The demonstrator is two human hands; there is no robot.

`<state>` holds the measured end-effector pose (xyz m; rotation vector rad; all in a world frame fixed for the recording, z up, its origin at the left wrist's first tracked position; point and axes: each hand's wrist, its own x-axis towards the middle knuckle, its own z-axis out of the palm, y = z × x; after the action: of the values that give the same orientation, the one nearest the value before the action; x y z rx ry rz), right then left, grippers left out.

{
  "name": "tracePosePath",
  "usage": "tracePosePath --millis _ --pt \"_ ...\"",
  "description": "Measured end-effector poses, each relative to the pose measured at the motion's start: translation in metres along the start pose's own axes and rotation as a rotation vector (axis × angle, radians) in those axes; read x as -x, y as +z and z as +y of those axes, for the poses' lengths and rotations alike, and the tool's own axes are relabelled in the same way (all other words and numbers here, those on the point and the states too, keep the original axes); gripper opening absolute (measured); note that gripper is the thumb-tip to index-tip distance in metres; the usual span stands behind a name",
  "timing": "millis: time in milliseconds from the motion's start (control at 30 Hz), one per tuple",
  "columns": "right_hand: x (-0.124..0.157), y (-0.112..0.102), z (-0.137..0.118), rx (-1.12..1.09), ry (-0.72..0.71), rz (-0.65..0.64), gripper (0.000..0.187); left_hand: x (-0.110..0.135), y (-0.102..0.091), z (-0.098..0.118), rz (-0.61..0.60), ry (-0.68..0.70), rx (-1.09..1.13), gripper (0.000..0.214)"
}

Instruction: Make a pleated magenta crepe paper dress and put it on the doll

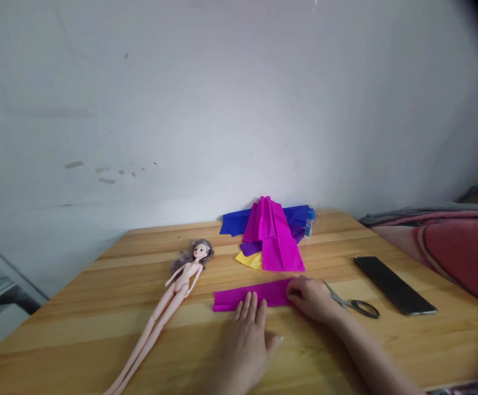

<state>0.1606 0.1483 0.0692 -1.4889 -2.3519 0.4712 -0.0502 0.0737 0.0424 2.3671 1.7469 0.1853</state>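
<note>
Magenta strip (pixel 274 297) lying on wooden surface (pixel 78 323), between doll (pixel 180 286) and scissors (pixel 351 304). Left hand (pixel 248 343) palm down, fingers extended and open, tips on the strip. Right hand (pixel 313 299) at the strip's right end, fingers curled; cannot tell whether they pinch it.

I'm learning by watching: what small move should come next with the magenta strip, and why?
Probably smooth the magenta strip leftward with the left hand: its fingers lie flat on the strip, while the right hand touches its right end.
</note>
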Motion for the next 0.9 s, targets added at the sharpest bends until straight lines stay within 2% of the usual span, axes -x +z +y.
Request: tracePosePath --millis 233,367,900 --pt "-0.0016 0.0023 0.0003 0.037 0.022 -0.004 0.018 -0.0027 0.0002 0.0011 0.02 0.065 -0.015 0.075" --pt "-0.0031 0.0046 0.0014 0.024 0.026 -0.002 0.019 -0.0038 -0.0003 0.0015 -0.01 0.044 0.009 0.076" --pt "-0.0054 0.0073 0.0042 0.068 0.08 0.006 0.014 -0.0058 -0.0029 0.0085 -0.006 0.027 -0.005 0.073"
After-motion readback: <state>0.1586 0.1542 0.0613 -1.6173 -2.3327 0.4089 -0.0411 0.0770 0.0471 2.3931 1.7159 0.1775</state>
